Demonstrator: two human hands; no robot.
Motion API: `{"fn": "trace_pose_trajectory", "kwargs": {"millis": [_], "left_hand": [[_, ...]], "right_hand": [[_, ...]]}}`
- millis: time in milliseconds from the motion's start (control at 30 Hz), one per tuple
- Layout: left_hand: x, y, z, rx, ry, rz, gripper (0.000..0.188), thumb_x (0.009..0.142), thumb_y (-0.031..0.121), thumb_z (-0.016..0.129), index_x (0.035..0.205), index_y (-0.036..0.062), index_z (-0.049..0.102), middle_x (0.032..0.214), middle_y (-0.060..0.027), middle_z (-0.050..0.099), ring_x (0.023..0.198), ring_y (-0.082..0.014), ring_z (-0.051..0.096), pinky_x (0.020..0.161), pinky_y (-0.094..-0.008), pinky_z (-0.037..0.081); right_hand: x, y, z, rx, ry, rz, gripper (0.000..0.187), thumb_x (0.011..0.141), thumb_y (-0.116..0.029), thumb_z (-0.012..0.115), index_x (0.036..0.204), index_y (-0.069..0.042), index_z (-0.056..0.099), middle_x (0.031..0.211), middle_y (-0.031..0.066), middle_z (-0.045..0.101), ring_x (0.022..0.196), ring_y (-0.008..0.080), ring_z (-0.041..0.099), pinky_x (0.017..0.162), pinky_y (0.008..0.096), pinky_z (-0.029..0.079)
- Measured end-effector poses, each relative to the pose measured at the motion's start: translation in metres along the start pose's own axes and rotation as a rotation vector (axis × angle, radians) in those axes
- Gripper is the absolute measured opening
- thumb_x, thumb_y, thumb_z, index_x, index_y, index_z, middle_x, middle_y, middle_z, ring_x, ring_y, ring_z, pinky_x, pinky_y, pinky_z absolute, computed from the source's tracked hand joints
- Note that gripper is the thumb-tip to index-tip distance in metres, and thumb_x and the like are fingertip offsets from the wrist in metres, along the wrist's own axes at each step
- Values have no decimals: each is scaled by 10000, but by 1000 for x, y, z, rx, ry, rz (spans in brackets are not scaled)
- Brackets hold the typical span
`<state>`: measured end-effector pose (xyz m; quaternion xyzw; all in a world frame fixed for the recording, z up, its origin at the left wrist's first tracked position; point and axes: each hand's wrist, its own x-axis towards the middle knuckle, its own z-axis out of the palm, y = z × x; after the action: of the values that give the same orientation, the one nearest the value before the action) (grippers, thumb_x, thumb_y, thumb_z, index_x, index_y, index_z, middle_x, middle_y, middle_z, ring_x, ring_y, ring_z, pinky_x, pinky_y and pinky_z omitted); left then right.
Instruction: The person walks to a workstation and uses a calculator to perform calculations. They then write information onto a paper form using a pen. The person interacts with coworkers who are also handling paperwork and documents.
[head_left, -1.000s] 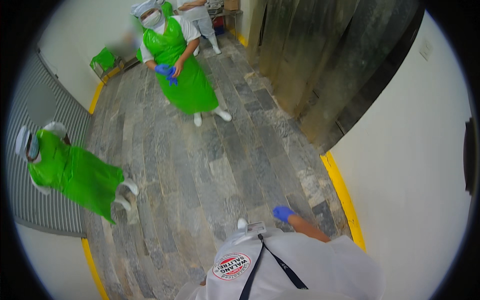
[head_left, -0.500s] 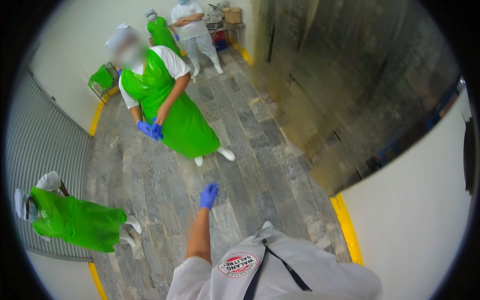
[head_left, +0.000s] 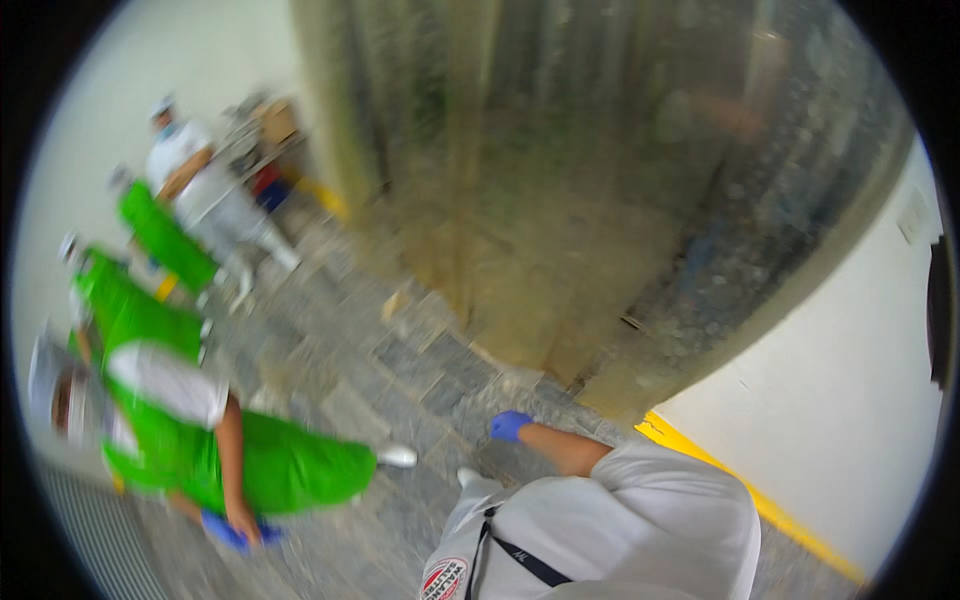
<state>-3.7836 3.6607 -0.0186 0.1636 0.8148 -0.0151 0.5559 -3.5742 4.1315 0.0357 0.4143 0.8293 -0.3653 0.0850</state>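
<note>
My right hand [head_left: 511, 426], in a blue glove, hangs in front of my white shirt [head_left: 640, 520], over the grey tiled floor. Its fingers look curled into a loose fist, and no held thing shows. The nearest large thing is a hanging translucent plastic curtain [head_left: 560, 220], cloudy and stained. My left hand is out of the picture. A dark lanyard [head_left: 535, 567] runs down my chest.
Close on the left stands a co-worker in a green apron [head_left: 300, 465] with blue gloves [head_left: 235, 530]. Several others stand farther back by the wall. A table bears a cardboard box [head_left: 277, 122]. A yellow strip [head_left: 760, 500] edges the right white wall [head_left: 820, 390].
The view has swung right, so the curtain fills more of it and the co-workers sit farther left. My left hand has gone out of view; my right hand has come in.
</note>
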Motion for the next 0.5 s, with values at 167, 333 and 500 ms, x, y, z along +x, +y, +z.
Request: {"fn": "trace_pose_trajectory", "kwargs": {"millis": [167,333,500], "left_hand": [[105,171,-189,68,105,225,254,877,317,560,886,73,630,842,-71,595,748,-183,552,718,-351,473],[239,335,-411,-184,388,639,255,900,318,536,870,73,602,795,-34,563,705,-154,516,705,-332,462],[199,542,-570,-774,535,989,231,903,113,582,1105,6,618,1023,-73,656,850,-139,597,761,-280,492]], "right_hand": [[60,-15,-58,-55,-23,91,293,791,-332,552,919,-118,705,957,148,683,839,335,650,733,454,499],[115,92,-27,-87,-86,519,276,762,-275,561,873,-85,726,894,160,700,775,346,664,726,461,513],[122,178,-42,-90,-413,689,317,740,-279,638,975,-82,717,1087,167,665,1002,347,641,852,446,502]]}}
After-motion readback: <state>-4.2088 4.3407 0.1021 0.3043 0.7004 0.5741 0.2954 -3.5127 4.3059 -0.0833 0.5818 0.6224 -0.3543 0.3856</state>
